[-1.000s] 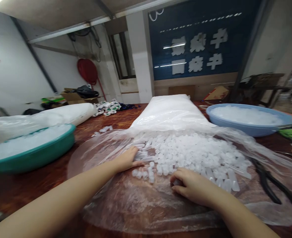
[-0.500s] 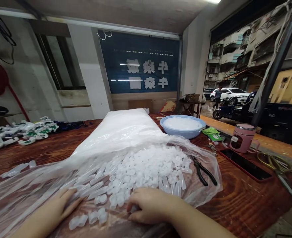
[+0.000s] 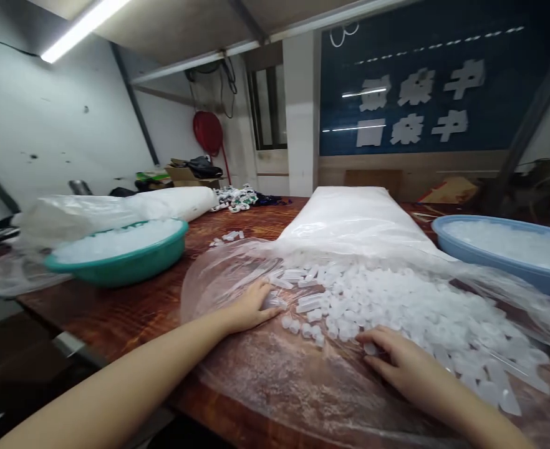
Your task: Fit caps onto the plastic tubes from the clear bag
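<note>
A loose pile of small white plastic caps (image 3: 378, 293) lies on a clear plastic bag (image 3: 275, 374) spread over the table. Longer translucent tubes (image 3: 308, 304) are mixed in along its left side. My left hand (image 3: 249, 308) rests at the left of the pile, its fingers and thumb curved around a few clear plastic tubes (image 3: 274, 300). At the pile's near edge my right hand (image 3: 396, 355) is curled, with a white cap (image 3: 372, 349) between thumb and fingers. A short line of caps (image 3: 303, 328) sits between the two hands.
A green basin (image 3: 130, 268) of white pieces stands left, a blue basin (image 3: 499, 255) of them right. A full white sack (image 3: 350, 212) lies behind the pile. Green-and-white parts (image 3: 237, 197) are heaped farther back. The table's near edge runs below my left forearm.
The view has swung left, bringing the green basin in and taking the phone, mug and scissors out. My left hand now has its fingers around tubes; my right hand stays at the pile's near edge.
</note>
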Demonstrator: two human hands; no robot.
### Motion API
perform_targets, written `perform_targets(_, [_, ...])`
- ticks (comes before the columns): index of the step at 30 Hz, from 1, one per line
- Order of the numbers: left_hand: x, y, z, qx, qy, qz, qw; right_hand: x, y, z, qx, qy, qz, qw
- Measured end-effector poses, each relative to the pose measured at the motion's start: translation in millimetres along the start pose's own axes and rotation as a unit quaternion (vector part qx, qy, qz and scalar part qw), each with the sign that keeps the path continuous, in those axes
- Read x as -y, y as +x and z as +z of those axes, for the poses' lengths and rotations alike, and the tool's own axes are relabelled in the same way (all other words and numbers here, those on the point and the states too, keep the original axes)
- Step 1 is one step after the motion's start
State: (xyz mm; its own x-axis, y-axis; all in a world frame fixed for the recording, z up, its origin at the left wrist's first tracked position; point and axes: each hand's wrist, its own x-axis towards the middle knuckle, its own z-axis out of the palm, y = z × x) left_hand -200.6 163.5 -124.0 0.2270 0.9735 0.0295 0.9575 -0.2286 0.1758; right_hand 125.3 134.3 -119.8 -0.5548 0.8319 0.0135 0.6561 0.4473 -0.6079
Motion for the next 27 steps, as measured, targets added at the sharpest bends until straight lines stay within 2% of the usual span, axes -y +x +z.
perform_targets(4, [0,-12,-3.4,0.014,0.006,-0.020,1.000,-2,0,1,0.006,-0.002,-0.015,1.000])
perform_targets(9, [-18,3,-20.0,0.064,0.025,-0.034,0.997,6,-1,-4,-0.006,0.002,-0.005,1.000])
perform_targets(12, [-38,16,-32.8,0.095,0.042,-0.053,0.993,8,-1,-5,-0.012,0.002,-0.004,1.000])
perform_targets(15, [-64,19,-46.3,0.096,0.027,-0.053,0.994,6,-1,-4,-0.040,0.019,-0.005,0.999])
perform_targets(18, [-94,13,-55.1,0.080,-0.022,-0.021,0.996,4,0,-2,-0.115,0.065,-0.008,0.991])
perform_targets(20, [-114,8,-53.7,0.073,-0.145,-0.006,0.987,7,-1,-1,-0.184,0.121,-0.018,0.975])
perform_targets(21, [-125,6,-50.4,0.068,-0.248,-0.009,0.966,9,-2,0,-0.217,0.154,-0.023,0.964])
perform_targets(22, [-134,5,-45.6,0.060,-0.370,-0.020,0.927,12,-4,1,-0.249,0.182,-0.030,0.951])
perform_targets(24, [-150,5,-33.3,0.045,-0.595,-0.064,0.800,19,-7,4,-0.296,0.202,-0.055,0.932])
perform_targets(25, [-156,5,-26.6,0.040,-0.666,-0.091,0.740,23,-9,6,-0.311,0.190,-0.081,0.928])
perform_targets(27, [-163,5,-14.0,0.034,-0.745,-0.139,0.651,27,-11,10,-0.319,0.135,-0.145,0.927])
